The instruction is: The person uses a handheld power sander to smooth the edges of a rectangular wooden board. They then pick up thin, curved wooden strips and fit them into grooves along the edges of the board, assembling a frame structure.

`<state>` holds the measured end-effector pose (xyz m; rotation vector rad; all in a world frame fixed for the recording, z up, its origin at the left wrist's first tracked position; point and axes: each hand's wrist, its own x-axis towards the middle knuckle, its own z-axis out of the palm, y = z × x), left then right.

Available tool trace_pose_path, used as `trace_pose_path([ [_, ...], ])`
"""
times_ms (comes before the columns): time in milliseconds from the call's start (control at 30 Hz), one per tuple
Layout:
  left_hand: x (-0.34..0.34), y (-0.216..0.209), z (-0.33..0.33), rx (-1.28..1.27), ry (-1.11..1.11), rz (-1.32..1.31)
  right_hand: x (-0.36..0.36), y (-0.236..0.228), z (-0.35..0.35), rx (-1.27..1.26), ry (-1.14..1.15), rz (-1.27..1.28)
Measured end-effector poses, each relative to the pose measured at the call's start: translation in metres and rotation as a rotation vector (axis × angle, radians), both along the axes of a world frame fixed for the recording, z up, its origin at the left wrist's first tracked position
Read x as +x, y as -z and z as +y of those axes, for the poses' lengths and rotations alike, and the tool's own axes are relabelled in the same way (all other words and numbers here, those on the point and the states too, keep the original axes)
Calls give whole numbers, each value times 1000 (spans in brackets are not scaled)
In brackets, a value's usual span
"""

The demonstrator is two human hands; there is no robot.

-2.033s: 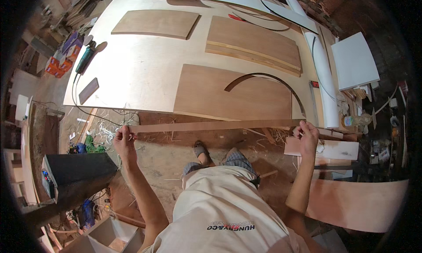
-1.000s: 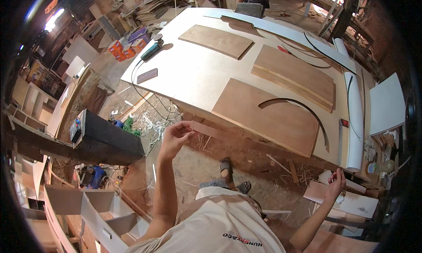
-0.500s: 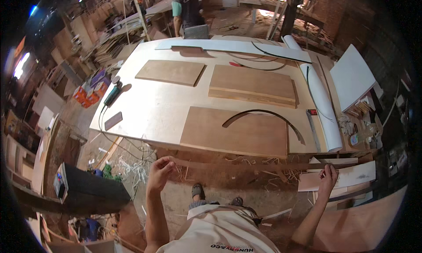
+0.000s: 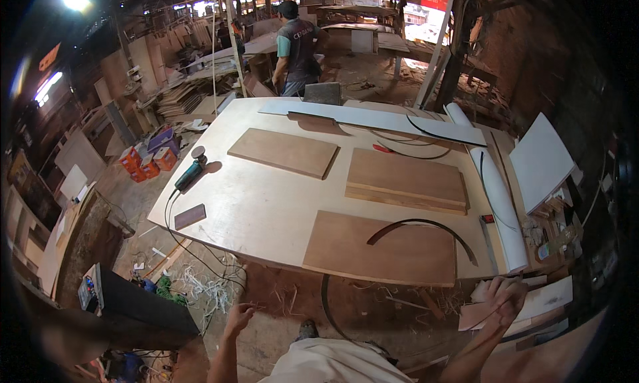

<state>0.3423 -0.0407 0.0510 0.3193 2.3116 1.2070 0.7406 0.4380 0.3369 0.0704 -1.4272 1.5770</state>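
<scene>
My left hand (image 4: 239,318) is raised below the bench's near edge, its fingers loosely apart with nothing visible in them. On the other side, my right hand (image 4: 504,301) is closed and slightly blurred near the bench's right corner. It appears to grip one end of a thin edging strip, though its fingers hide the grip. The dark strip (image 4: 325,303) hangs in a curve in front of the bench and passes down toward my body. Above it, a brown board (image 4: 339,250) lies at the bench's near edge, with a curved dark strip (image 4: 421,222) resting on it.
On the pale workbench (image 4: 246,203) are more brown boards (image 4: 283,151), a green angle grinder (image 4: 192,173) with its cord and a small dark block (image 4: 190,216). A white roll (image 4: 502,206) lies along the right side. Beyond the bench stands another person (image 4: 296,53). Scraps litter the floor.
The strip stretched between my hands has left my left hand and now hangs curved. Both hands moved lower in view. The view tilted up, showing more of the other person.
</scene>
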Motion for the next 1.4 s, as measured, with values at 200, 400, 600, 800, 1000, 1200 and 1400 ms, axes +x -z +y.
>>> trace_pose_path([
  [200, 25, 38, -30, -82, -126, 15, -65, -33, -35, 292, -151, -203],
  [400, 42, -16, 11, -126, -60, 75, -78, -43, -48, 299, -154, -288],
  [600, 35, -19, 10, -8, -271, 342, -73, -34, -61, 206, -236, -183],
  [800, 29, -82, 15, -31, -55, 529, -44, -27, -52, 201, -601, 56],
  [1000, 72, -208, 90, 341, 323, 412, -55, -73, -92, 295, -502, 1],
  [1200, 154, -284, 183, 561, 1128, -165, -59, -40, -95, 346, 71, -482],
  [1400, 144, -262, 214, 505, 1155, -112, -47, -3, -96, 143, 195, -521],
])
